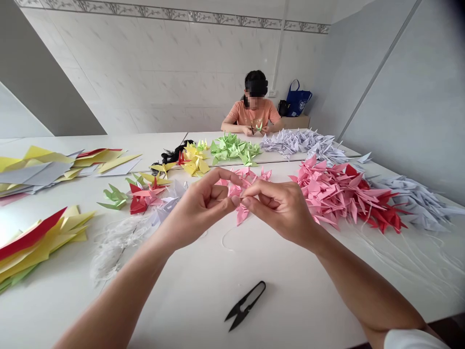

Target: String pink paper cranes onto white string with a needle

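My left hand (pixel 207 201) and my right hand (pixel 279 203) meet above the table, thumbs and forefingers pinched tip to tip. A thin white thread runs between the fingertips, and a curved length of white thread (pixel 225 245) shows below them. Just behind the hands lie pink folded paper cranes (pixel 242 213), partly hidden by my fingers. On the bare tabletop nearer to me rests a pair of black thread snips (pixel 247 304), with its blades apart. A bundle of white thread (pixel 114 245) lies left of my left forearm.
Heaps of paper cranes in pink (pixel 323 191), red (pixel 385 211), white (pixel 305 144) and green (pixel 232 148) cover the right and back. Stacks of coloured paper (pixel 36 167) lie left. Across the table sits a person (pixel 252 114) holding scissors and a green crane.
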The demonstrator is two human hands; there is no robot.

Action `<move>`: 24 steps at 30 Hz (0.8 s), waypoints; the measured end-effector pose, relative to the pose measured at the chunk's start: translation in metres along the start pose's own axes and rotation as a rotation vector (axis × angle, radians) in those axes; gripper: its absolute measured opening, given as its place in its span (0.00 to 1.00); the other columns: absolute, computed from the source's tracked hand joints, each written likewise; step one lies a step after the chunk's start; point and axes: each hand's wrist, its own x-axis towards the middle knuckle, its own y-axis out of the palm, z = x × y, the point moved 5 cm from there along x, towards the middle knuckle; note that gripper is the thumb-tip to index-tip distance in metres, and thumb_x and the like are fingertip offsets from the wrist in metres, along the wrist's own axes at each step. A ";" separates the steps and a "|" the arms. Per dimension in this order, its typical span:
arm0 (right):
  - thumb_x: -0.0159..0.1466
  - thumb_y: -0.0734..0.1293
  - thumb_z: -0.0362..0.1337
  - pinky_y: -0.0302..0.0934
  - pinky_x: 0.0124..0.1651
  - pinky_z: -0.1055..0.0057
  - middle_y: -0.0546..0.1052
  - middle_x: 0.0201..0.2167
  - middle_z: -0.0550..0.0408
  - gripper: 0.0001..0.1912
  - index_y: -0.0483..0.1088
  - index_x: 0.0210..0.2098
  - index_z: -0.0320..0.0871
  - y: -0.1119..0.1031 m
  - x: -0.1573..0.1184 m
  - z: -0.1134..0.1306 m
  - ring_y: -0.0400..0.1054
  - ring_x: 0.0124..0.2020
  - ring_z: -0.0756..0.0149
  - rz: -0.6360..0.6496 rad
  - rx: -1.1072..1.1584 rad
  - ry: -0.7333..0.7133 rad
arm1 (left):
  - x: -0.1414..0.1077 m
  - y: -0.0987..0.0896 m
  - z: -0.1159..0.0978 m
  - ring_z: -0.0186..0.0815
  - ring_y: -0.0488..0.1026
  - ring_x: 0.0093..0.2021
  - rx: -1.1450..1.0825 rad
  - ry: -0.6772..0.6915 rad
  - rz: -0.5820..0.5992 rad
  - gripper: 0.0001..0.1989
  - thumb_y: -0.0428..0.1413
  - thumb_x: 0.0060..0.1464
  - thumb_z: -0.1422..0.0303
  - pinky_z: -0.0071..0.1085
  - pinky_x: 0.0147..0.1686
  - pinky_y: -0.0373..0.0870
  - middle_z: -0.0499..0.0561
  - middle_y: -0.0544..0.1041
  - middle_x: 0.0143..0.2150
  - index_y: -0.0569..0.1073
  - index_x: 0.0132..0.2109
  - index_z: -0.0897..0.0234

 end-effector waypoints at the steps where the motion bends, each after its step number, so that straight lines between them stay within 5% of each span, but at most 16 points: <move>1: 0.69 0.68 0.33 0.43 0.22 0.76 0.58 0.18 0.66 0.07 0.74 0.33 0.41 0.000 0.000 0.000 0.46 0.18 0.79 -0.001 0.000 0.004 | 0.000 -0.002 -0.001 0.25 0.44 0.22 0.032 0.007 -0.022 0.10 0.59 0.64 0.60 0.23 0.20 0.44 0.37 0.48 0.23 0.70 0.45 0.62; 9: 0.71 0.67 0.37 0.40 0.21 0.74 0.57 0.18 0.66 0.08 0.73 0.35 0.43 -0.009 -0.002 -0.002 0.47 0.17 0.78 -0.086 0.002 0.020 | -0.002 -0.009 -0.003 0.26 0.50 0.22 0.154 0.019 -0.121 0.08 0.57 0.63 0.66 0.24 0.21 0.49 0.40 0.55 0.21 0.71 0.34 0.63; 13: 0.77 0.56 0.41 0.48 0.24 0.73 0.57 0.20 0.64 0.15 0.72 0.44 0.44 -0.016 -0.003 0.000 0.52 0.20 0.73 -0.176 0.031 0.034 | -0.002 -0.015 -0.011 0.25 0.50 0.22 0.165 0.042 -0.183 0.07 0.58 0.59 0.70 0.24 0.20 0.48 0.40 0.57 0.21 0.71 0.32 0.63; 18: 0.76 0.53 0.34 0.61 0.39 0.68 0.76 0.36 0.52 0.13 0.68 0.47 0.42 0.005 -0.006 0.022 0.67 0.34 0.67 0.064 -0.166 -0.206 | -0.002 -0.025 -0.012 0.25 0.49 0.21 0.224 0.048 -0.245 0.08 0.58 0.56 0.71 0.24 0.19 0.47 0.39 0.55 0.20 0.68 0.29 0.63; 21: 0.75 0.55 0.35 0.59 0.34 0.69 0.75 0.27 0.58 0.11 0.68 0.42 0.42 0.032 -0.028 0.025 0.64 0.25 0.69 0.203 -0.222 -0.284 | 0.001 -0.024 -0.002 0.25 0.50 0.22 0.347 0.009 -0.199 0.07 0.57 0.56 0.71 0.24 0.22 0.50 0.39 0.54 0.21 0.69 0.30 0.63; 24: 0.73 0.61 0.48 0.62 0.38 0.65 0.77 0.29 0.56 0.16 0.70 0.42 0.41 0.071 -0.073 0.008 0.69 0.28 0.65 0.562 -0.356 -0.295 | 0.005 -0.020 0.010 0.26 0.50 0.23 0.481 -0.028 -0.134 0.07 0.56 0.56 0.71 0.24 0.23 0.51 0.39 0.53 0.21 0.69 0.29 0.63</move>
